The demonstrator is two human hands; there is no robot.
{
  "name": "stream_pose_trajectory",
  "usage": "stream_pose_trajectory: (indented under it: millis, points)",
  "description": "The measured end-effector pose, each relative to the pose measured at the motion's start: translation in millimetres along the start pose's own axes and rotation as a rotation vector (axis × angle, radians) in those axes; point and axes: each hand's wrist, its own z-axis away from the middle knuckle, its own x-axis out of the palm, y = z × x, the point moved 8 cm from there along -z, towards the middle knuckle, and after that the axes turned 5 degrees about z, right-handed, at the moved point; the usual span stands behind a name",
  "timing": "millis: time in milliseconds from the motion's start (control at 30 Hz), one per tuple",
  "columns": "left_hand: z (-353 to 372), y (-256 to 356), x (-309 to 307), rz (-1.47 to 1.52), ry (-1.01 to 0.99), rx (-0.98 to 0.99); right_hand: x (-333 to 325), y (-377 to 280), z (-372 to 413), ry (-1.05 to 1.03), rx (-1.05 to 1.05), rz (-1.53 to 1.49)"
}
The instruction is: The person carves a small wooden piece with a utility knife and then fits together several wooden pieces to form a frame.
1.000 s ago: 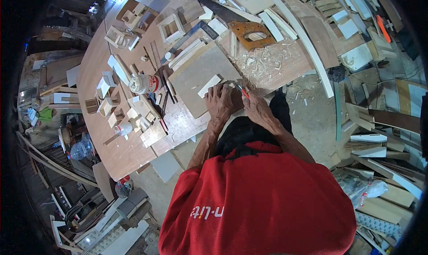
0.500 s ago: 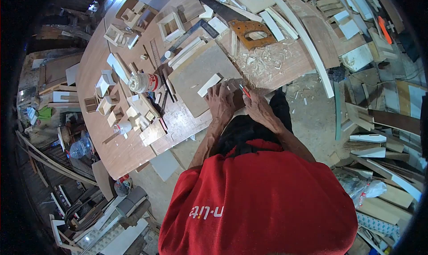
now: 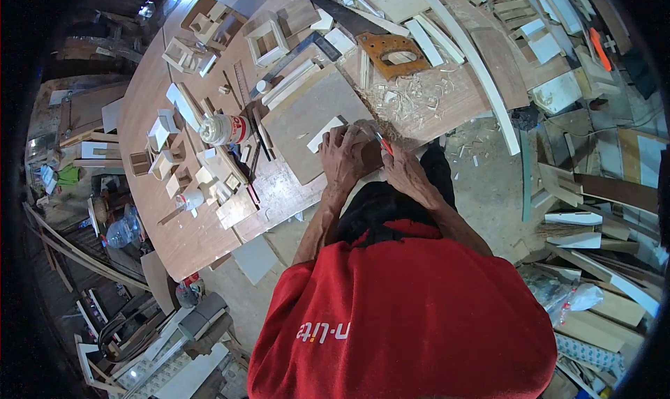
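- the labelled jar (image 3: 225,130) stands to the left of the left hand's fingers, well apart; its wide end looks whitish, but whether that is a lid or contents, i cannot tell.
- the small jar (image 3: 190,201) is farther left and nearer the table's edge, with something whitish in it, too small to name.
- the clear plastic bottle (image 3: 123,233) lies beyond the table (image 3: 174,242), far left of all the fingers; its contents are unclear.
- the open wooden box (image 3: 266,44) sits beyond the left fingers, with nothing visible inside.
- counted: two jars, one plastic bottle, one handsaw (image 3: 394,54) and one metal square (image 3: 296,55), the saw and the square both ahead of the fingers.
- one flat board (image 3: 300,123) lies under and just left of the left fingers.
- one pale wood block (image 3: 324,135) is on that board, at the left fingertips.
- the left hand (image 3: 342,160) has bent fingers, pressed down beside the block; what they grip is hidden.
- the right hand (image 3: 405,174) has fingers closed around one red-handled tool (image 3: 386,146).
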Motion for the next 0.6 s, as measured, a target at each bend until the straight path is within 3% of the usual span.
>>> stream_pose_trajectory:
  millis: [167,267,600]
  points:
    - [6.0,-7.5,3.5,0.116,0.039,-0.054,0.2,-3.7,-0.3,0.0,-0.024,-0.048]
    - [7.1,-2.3,4.6,0.101,0.038,0.014,2.7,-1.3,0.3,-0.008,-0.056,-0.024]
    - [15.2,-9.3,19.9,-0.129,0.012,0.01,9.2,-9.7,4.7,-0.011,-0.211,0.178]
